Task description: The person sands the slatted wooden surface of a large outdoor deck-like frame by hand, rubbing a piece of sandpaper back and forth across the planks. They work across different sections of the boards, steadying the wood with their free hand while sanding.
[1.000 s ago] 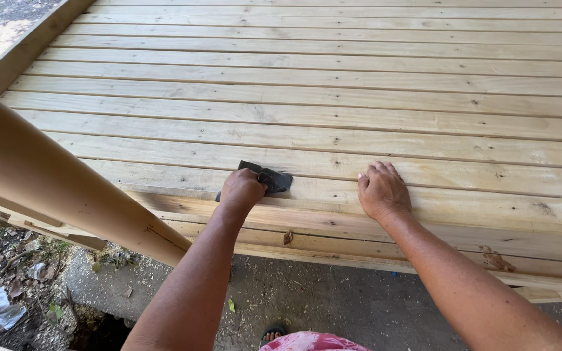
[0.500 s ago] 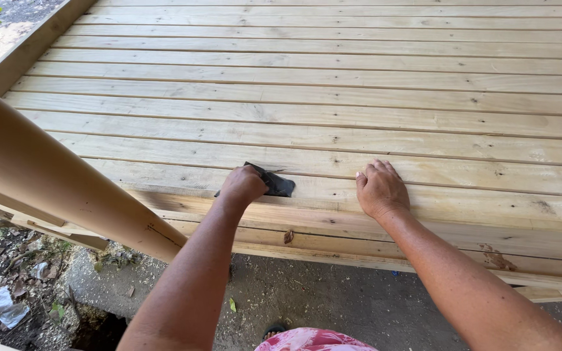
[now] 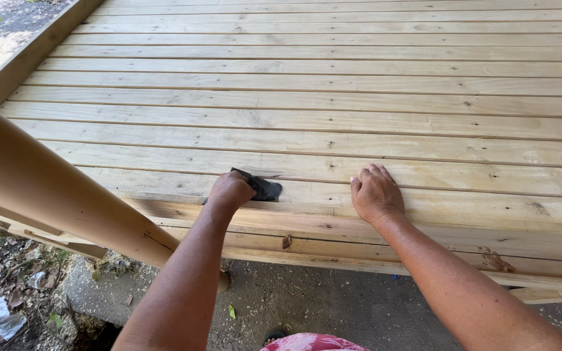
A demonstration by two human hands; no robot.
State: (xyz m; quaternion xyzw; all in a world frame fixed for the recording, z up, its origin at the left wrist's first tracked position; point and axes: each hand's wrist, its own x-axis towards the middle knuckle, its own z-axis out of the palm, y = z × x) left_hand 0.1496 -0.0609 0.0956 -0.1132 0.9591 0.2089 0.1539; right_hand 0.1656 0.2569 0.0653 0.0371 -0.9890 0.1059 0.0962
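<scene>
I see the pale plank deck (image 3: 333, 97) filling the view, a slanted wooden post (image 3: 53, 188) at its left corner. My right hand (image 3: 375, 193) lies flat and open near the front edge; my left hand (image 3: 230, 191) presses a dark sanding pad (image 3: 263, 188) there, fingers closed over it.

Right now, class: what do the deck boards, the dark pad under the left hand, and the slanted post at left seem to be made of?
Deck boards: bare, unpainted softwood, pale yellow with visible knots and grain.
Dark pad under the left hand: probably sandpaper or an abrasive sheet; thin, matt, dark grey, though its texture is too small to confirm.
Slanted post: likely wood with a smooth tan coat; no grain shows.
</scene>
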